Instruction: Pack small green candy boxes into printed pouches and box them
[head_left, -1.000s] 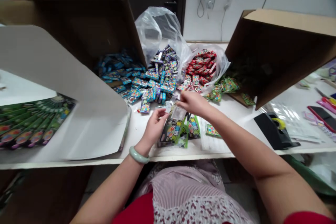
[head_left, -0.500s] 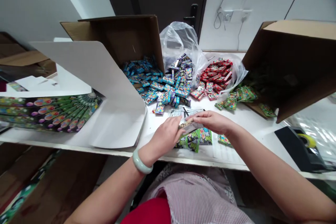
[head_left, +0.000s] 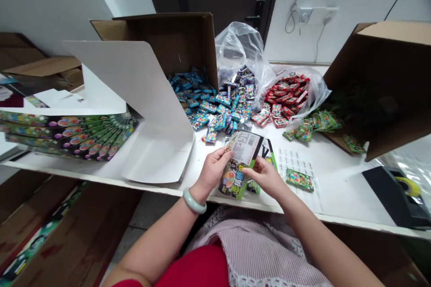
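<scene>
Both hands hold one clear-topped packet [head_left: 239, 160] with a green and black printed lower half, lifted just above the white table [head_left: 340, 184]. My left hand [head_left: 213, 169], with a pale green bangle on the wrist, grips the packet's left edge. My right hand [head_left: 266, 176] pinches its right side. Beyond the packet lie heaps of small blue sweets [head_left: 198, 103], purple ones [head_left: 240, 92], red ones [head_left: 286, 96] and green ones [head_left: 313, 123]. A single green sweet packet [head_left: 299, 178] lies just right of my right hand.
A tipped cardboard box [head_left: 168, 40] with a white flap [head_left: 141, 98] stands at the back left, another tipped box [head_left: 387, 80] at the right. Fanned green printed cards [head_left: 74, 134] lie at the left. A black tape dispenser [head_left: 397, 193] sits at the right edge. A clear bag [head_left: 240, 49] stands behind.
The packet has been raised off the table and turned upright between both hands. My view has shifted left and down.
</scene>
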Available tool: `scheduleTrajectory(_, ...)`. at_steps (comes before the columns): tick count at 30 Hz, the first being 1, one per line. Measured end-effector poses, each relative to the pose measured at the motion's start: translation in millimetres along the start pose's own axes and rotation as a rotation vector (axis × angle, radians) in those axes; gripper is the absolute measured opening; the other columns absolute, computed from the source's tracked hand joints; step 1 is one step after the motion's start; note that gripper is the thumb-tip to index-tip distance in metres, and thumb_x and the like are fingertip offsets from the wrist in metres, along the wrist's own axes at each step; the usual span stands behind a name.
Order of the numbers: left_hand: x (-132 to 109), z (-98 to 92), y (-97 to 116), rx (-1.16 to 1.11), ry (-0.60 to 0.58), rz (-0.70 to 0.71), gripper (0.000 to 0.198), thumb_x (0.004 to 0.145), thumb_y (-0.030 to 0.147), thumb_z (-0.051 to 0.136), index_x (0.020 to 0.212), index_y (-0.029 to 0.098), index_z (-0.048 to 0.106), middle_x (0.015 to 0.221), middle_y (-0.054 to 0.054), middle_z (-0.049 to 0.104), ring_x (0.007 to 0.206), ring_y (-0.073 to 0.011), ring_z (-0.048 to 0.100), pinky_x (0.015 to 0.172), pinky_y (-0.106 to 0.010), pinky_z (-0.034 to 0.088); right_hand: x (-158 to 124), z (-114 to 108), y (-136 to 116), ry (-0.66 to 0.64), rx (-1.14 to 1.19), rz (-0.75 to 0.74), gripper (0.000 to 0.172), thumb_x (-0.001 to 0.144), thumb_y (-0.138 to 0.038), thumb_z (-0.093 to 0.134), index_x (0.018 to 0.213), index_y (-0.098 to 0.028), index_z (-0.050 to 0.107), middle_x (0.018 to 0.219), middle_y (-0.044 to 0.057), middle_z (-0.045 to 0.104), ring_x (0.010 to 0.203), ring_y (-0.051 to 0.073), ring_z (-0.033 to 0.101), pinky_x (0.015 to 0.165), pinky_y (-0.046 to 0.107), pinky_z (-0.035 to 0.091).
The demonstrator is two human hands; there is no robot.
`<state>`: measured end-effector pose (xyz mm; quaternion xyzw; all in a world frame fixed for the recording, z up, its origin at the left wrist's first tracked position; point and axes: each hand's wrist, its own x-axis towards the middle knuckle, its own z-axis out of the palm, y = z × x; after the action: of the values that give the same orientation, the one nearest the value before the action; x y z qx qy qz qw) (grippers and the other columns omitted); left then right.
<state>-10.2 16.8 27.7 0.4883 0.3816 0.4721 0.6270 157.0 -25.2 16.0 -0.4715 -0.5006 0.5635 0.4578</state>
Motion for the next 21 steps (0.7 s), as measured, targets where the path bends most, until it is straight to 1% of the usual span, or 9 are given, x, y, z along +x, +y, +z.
scheduleTrajectory(3,4,12.2,-12,-0.353,-0.015,-0.191,0.036,0.07,0.04,0.078,0.088,0.01,0.071,0.078,-0.007,0.073,0.073,-0.0199,0.068,0.072,-0.031,0.053,1,1,4,0.1,0.027,0.031,0.037,0.066,-0.051,0.076,0.082,-0.022,0.059,0.082,0.001,0.069,0.081,0.02,0.066,0.076,0.034,0.054)
scheduleTrajectory(5,6,14.3,-18,-0.445,0.032,-0.209,0.036,0.066,0.039,0.081,0.086,0.011,0.07,0.077,-0.006,0.073,0.073,-0.0193,0.069,0.074,-0.03,0.054,-1,-1,5,0.069,0.035,0.071,0.037,0.063,-0.049,0.078,0.078,-0.022,0.058,0.076,0.0,0.068,0.076,0.018,0.065,0.071,0.033,0.053)
scheduleTrajectory(7,5,11.8,-22,-0.459,0.085,-0.179,0.034,0.066,0.037,0.081,0.087,0.012,0.069,0.079,-0.005,0.074,0.076,-0.0182,0.069,0.076,-0.029,0.054,-4,-4,9,0.023,0.047,0.122,0.037,0.06,-0.046,0.081,0.076,-0.021,0.058,0.072,-0.001,0.066,0.072,0.018,0.065,0.07,0.033,0.053)
scheduleTrajectory(9,-3,6.3,-23,-0.405,0.02,-0.203,0.036,0.066,0.031,0.083,0.094,0.014,0.069,0.084,-0.005,0.074,0.079,-0.0174,0.069,0.077,-0.027,0.054,-8,-7,16,0.05,0.068,0.158,0.038,0.058,-0.045,0.082,0.074,-0.021,0.058,0.073,-0.001,0.067,0.071,0.018,0.066,0.071,0.035,0.053)
scheduleTrajectory(11,-16,-0.2,-25,-0.315,-0.11,-0.269,0.04,0.067,0.026,0.082,0.103,0.015,0.068,0.09,-0.005,0.074,0.08,-0.0168,0.07,0.076,-0.026,0.054,-13,-8,23,0.12,0.106,0.165,0.038,0.058,-0.046,0.082,0.073,-0.022,0.058,0.077,0.0,0.07,0.072,0.019,0.067,0.074,0.036,0.053)
scheduleTrajectory(13,-31,-6.3,-28,-0.26,-0.209,-0.349,0.041,0.071,0.027,0.08,0.108,0.015,0.066,0.093,-0.007,0.074,0.077,-0.0163,0.07,0.072,-0.026,0.054,-19,-7,29,0.142,0.131,0.167,0.038,0.057,-0.046,0.083,0.07,-0.022,0.056,0.076,0.001,0.07,0.072,0.019,0.067,0.074,0.036,0.054)
scheduleTrajectory(16,-45,-12.9,-33,-0.277,-0.245,-0.442,0.042,0.074,0.031,0.078,0.11,0.015,0.064,0.096,-0.009,0.074,0.075,-0.0176,0.071,0.07,-0.027,0.055,-30,-2,35,0.112,0.147,0.16,0.037,0.06,-0.046,0.081,0.073,-0.022,0.057,0.078,0.001,0.07,0.075,0.02,0.067,0.075,0.036,0.055)
scheduleTrajectory(18,-43,-13.4,-34,-0.257,-0.217,-0.422,0.045,0.074,0.031,0.077,0.114,0.016,0.062,0.104,-0.01,0.072,0.085,-0.019,0.07,0.075,-0.027,0.055,-38,2,38,0.092,0.149,0.171,0.036,0.063,-0.047,0.079,0.081,-0.022,0.059,0.081,0.001,0.071,0.078,0.02,0.068,0.076,0.037,0.055)
scheduleTrajectory(21,-28,-6.3,-30,-0.207,-0.062,-0.222,0.046,0.078,0.029,0.073,0.12,0.018,0.057,0.118,-0.01,0.068,0.102,-0.0194,0.066,0.085,-0.027,0.052,-50,2,40,0.017,0.113,0.201,0.035,0.069,-0.045,0.075,0.089,-0.021,0.06,0.084,0.002,0.07,0.082,0.021,0.068,0.078,0.038,0.054)
